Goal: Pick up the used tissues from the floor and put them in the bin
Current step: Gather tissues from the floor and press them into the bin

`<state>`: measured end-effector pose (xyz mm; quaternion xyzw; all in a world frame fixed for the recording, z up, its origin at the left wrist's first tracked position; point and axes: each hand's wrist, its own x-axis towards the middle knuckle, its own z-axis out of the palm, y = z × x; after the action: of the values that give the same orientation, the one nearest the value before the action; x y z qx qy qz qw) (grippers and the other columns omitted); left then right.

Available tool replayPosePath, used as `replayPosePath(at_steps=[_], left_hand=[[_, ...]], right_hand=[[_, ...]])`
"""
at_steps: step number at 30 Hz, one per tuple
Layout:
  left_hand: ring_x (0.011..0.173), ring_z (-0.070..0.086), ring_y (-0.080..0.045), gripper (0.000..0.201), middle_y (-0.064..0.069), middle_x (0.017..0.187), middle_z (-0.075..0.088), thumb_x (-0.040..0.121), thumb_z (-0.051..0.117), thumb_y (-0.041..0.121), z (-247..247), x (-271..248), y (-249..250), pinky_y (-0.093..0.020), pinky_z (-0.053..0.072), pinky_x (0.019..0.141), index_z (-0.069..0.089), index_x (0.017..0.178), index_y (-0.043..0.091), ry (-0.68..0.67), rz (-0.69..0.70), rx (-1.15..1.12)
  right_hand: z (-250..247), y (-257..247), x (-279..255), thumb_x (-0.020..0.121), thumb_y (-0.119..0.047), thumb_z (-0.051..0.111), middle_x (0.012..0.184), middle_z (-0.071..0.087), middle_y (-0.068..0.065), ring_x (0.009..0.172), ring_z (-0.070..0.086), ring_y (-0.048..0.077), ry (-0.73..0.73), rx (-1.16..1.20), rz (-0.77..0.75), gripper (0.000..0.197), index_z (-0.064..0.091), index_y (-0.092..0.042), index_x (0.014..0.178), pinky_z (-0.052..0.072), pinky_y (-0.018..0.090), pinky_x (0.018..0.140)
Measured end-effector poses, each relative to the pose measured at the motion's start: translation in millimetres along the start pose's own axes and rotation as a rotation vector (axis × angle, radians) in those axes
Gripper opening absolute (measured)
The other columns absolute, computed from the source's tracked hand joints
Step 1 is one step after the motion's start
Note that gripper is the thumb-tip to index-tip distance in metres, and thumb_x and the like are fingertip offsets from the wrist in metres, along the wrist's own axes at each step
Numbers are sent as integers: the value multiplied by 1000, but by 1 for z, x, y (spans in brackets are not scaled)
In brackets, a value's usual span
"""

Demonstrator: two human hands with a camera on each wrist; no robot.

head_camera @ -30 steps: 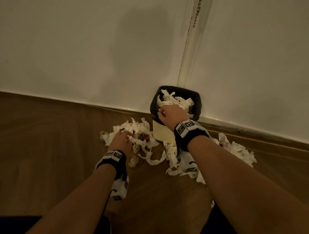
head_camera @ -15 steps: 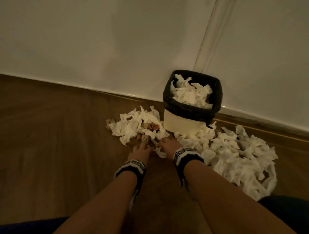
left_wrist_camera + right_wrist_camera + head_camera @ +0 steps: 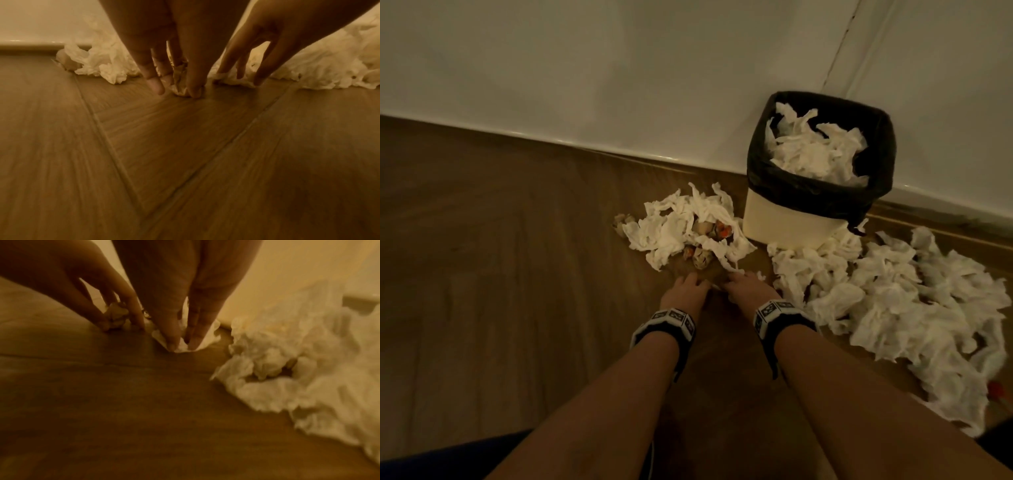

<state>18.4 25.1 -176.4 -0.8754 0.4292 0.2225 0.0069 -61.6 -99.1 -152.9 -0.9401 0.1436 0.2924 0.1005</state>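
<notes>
A cream bin (image 3: pixel 784 222) with a black liner stands against the wall, heaped with white tissues (image 3: pixel 815 154). One tissue pile (image 3: pixel 674 229) with some coloured scraps lies left of the bin. A larger pile (image 3: pixel 914 308) spreads to its right. Both hands are down at the floor in front of the left pile. My left hand (image 3: pixel 176 91) pinches a small crumpled wad (image 3: pixel 180 82). Beside it, my right hand (image 3: pixel 182 345) pinches a white tissue (image 3: pixel 207 337) that lies on the floor.
Wooden floor (image 3: pixel 500 308) runs bare to the left and towards me. A white wall (image 3: pixel 585 85) with a skirting strip closes the back. A small red object (image 3: pixel 996 389) lies at the right pile's near edge.
My right hand has left the bin and come down to the floor beside the left hand. The left hand has drawn back to the near edge of the left pile.
</notes>
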Motion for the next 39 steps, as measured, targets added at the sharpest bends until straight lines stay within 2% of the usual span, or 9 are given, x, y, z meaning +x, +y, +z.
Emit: replayPosePath(at_steps=[6, 10, 12, 16, 24, 27, 31, 35, 39], left_hand=[[125, 35, -29, 40, -10, 138, 34, 92, 48, 15, 0, -3, 3, -38, 45, 95, 40, 132, 18, -14, -24, 1], [128, 35, -32, 50, -13, 141, 32, 93, 47, 14, -1, -5, 6, -41, 42, 100, 31, 140, 16, -29, -68, -35], [126, 37, -33, 51, -14, 141, 33, 94, 44, 12, -1, -8, 8, -41, 41, 101, 26, 143, 14, -29, -114, -87], [120, 42, -31, 45, -15, 134, 38, 96, 39, 10, -7, -16, 13, -40, 41, 99, 30, 140, 12, -12, -186, -199], [116, 50, -31, 41, -15, 142, 28, 95, 43, 11, -57, -34, 28, -32, 44, 90, 36, 136, 9, 184, -182, -294], [111, 52, -32, 46, -15, 139, 29, 93, 48, 15, -90, -39, 39, -37, 46, 93, 35, 137, 8, 237, -131, -304], [116, 48, -28, 54, -12, 143, 23, 94, 48, 15, -125, -47, 54, -30, 40, 99, 29, 144, 10, 302, -67, -336], [115, 50, -26, 53, -10, 142, 25, 93, 49, 18, -155, -61, 67, -30, 42, 99, 31, 143, 11, 402, -33, -351], [110, 53, -25, 53, -8, 135, 32, 90, 55, 18, -184, -72, 80, -28, 42, 97, 37, 140, 13, 490, 30, -412]], right_hand=[[17, -2, -4, 96, -8, 41, 141, 37, 15, 130, 33, 30, 83, 82, 84, 31, 54, -6, 124, 35, 37, 105], [10, 2, -5, 98, -9, 41, 136, 45, 15, 127, 42, 29, 151, 241, 154, 40, 42, -10, 138, 36, 35, 105], [8, 3, -10, 98, -10, 39, 134, 47, 15, 125, 44, 29, 214, 329, 182, 38, 47, -11, 135, 35, 34, 104], [0, 2, -25, 95, -14, 47, 121, 53, 14, 110, 53, 29, 360, 487, 257, 28, 60, -12, 119, 42, 33, 90], [-42, 17, -69, 87, -19, 62, 112, 64, 11, 101, 60, 24, 478, 680, 313, 28, 65, -13, 114, 38, 21, 74], [-64, 21, -92, 87, -21, 63, 113, 61, 12, 101, 59, 25, 522, 630, 269, 27, 68, -12, 112, 41, 23, 77], [-92, 27, -122, 88, -17, 62, 119, 54, 12, 108, 54, 24, 611, 559, 239, 27, 68, -11, 113, 41, 24, 87], [-121, 31, -154, 88, -13, 63, 123, 59, 6, 114, 55, 19, 720, 544, 206, 32, 65, -10, 119, 37, 15, 92], [-152, 28, -184, 88, -11, 60, 117, 63, 6, 112, 56, 20, 854, 482, 132, 27, 68, -12, 114, 36, 24, 100]])
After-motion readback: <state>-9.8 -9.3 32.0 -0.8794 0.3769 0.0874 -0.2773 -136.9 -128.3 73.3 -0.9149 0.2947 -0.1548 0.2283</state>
